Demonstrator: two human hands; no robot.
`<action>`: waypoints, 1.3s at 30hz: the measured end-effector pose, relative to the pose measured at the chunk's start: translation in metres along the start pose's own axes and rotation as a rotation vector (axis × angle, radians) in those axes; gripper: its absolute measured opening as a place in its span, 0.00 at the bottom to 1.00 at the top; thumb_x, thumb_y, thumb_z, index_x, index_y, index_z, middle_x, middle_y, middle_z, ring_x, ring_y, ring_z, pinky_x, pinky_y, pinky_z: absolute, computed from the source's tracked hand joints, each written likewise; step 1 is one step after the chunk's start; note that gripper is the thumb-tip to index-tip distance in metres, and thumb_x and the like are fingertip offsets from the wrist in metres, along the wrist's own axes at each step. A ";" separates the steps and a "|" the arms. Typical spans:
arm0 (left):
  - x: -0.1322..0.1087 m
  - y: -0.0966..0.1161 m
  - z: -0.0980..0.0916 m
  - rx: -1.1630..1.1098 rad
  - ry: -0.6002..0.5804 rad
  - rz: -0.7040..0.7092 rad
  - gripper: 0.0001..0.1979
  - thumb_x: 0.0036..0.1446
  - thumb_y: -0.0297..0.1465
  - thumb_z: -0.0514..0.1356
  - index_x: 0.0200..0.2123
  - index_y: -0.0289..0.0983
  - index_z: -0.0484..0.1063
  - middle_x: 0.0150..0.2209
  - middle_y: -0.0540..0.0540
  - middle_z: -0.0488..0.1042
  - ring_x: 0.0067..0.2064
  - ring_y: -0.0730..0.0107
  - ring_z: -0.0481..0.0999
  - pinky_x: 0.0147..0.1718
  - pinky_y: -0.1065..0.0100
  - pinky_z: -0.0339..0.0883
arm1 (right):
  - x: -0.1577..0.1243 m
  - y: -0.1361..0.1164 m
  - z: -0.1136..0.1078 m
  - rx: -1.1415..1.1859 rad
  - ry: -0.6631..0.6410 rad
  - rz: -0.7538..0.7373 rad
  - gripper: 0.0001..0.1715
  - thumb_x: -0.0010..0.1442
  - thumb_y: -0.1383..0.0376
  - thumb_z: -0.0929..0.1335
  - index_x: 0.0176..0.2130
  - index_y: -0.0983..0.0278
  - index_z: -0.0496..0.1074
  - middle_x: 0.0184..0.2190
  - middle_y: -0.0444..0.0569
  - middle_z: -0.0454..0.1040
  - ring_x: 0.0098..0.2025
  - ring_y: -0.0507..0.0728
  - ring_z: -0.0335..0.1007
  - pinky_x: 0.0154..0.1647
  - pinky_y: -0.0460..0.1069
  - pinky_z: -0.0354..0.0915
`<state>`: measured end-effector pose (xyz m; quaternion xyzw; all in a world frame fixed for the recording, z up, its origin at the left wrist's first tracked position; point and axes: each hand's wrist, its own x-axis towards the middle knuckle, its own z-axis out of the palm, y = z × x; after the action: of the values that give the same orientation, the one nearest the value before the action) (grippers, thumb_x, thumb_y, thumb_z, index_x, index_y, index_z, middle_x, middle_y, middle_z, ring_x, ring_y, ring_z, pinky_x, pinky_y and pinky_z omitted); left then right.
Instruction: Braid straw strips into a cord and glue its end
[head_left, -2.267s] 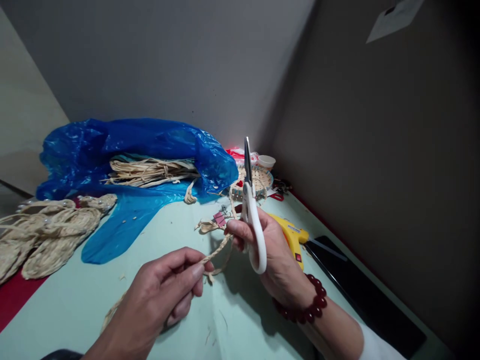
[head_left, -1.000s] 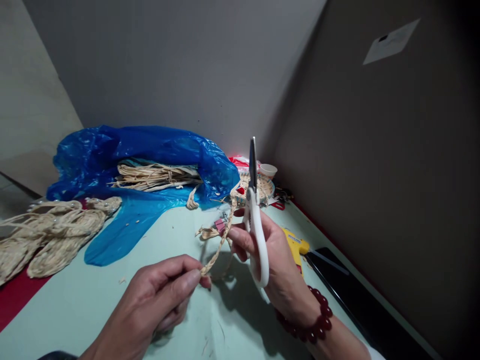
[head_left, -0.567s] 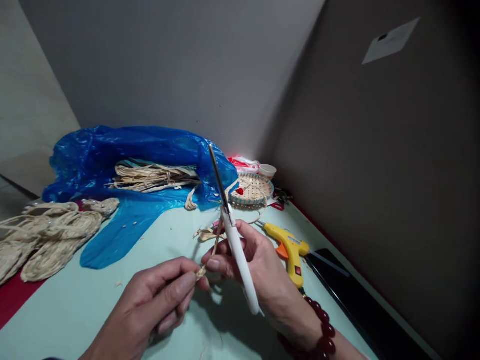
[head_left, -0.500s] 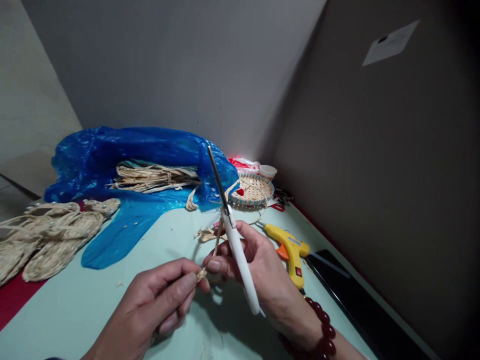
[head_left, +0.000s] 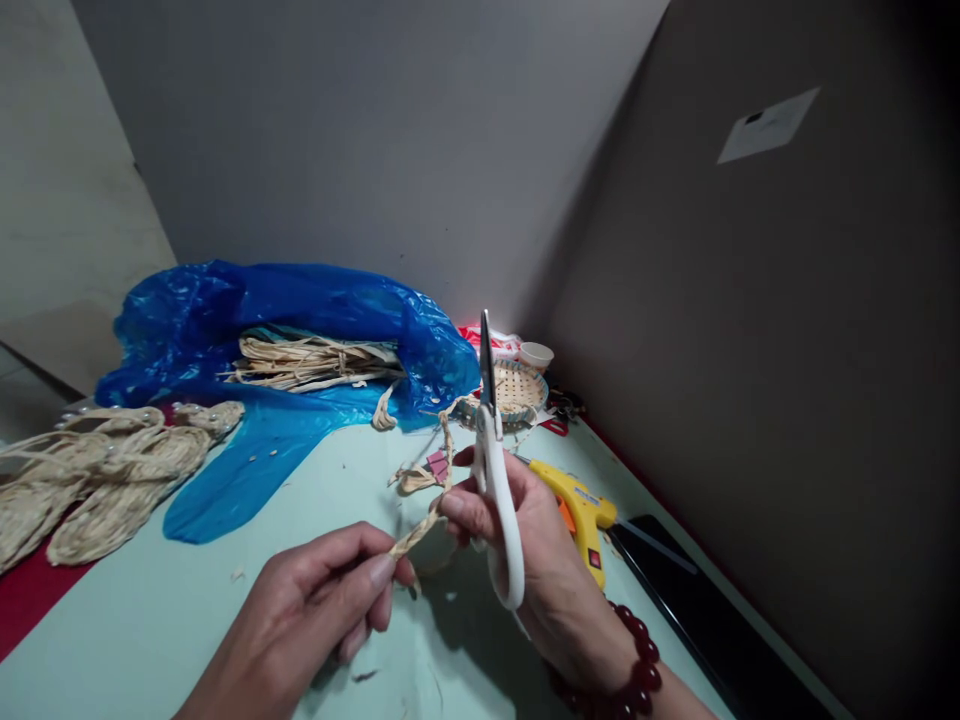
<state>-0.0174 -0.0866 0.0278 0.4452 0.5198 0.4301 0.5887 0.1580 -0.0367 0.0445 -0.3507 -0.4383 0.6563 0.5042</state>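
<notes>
My left hand [head_left: 315, 610] pinches the near end of a braided straw cord [head_left: 429, 515] between thumb and forefinger, low in the middle of the view. My right hand [head_left: 529, 560] grips white-handled scissors [head_left: 495, 490], blades closed and pointing up, while its fingertips also pinch the same cord a little farther along. The cord runs up past a pink binder clip [head_left: 437, 465] towards the back of the pale green table [head_left: 150, 620].
A blue plastic bag [head_left: 300, 310] holding straw strips lies at the back. Woven straw sandals [head_left: 97, 480] rest at the left on a red strip. A small woven basket [head_left: 517, 390], white cup [head_left: 536, 353], yellow glue gun [head_left: 581, 510] and a dark slab [head_left: 712, 620] line the right wall.
The scissors tilted left about half a second ago and now stand upright again. My right hand has shifted slightly right along the cord. My left hand keeps its pinch.
</notes>
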 end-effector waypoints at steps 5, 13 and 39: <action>-0.004 0.002 0.000 0.078 0.025 0.016 0.18 0.52 0.50 0.61 0.30 0.41 0.75 0.21 0.54 0.65 0.22 0.75 0.56 0.20 0.72 0.48 | 0.000 -0.002 0.001 -0.033 0.029 -0.008 0.24 0.41 0.66 0.80 0.35 0.64 0.69 0.22 0.38 0.71 0.24 0.47 0.65 0.24 0.40 0.63; -0.006 0.010 0.005 -0.011 0.113 -0.002 0.20 0.48 0.51 0.64 0.32 0.39 0.76 0.21 0.55 0.61 0.22 0.76 0.53 0.22 0.72 0.45 | 0.004 0.001 0.002 -0.151 0.078 -0.079 0.28 0.38 0.64 0.80 0.37 0.63 0.68 0.19 0.35 0.66 0.21 0.46 0.59 0.22 0.40 0.58; 0.002 0.036 -0.010 -0.244 0.321 0.276 0.16 0.47 0.44 0.68 0.36 0.39 0.79 0.22 0.53 0.67 0.22 0.77 0.61 0.20 0.76 0.55 | -0.004 -0.014 -0.034 -1.529 -0.166 -0.811 0.37 0.50 0.73 0.63 0.59 0.60 0.57 0.34 0.48 0.72 0.34 0.60 0.69 0.32 0.52 0.64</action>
<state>-0.0292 -0.0756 0.0616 0.3637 0.4850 0.6313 0.4836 0.1950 -0.0318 0.0451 -0.3610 -0.8854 -0.0250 0.2917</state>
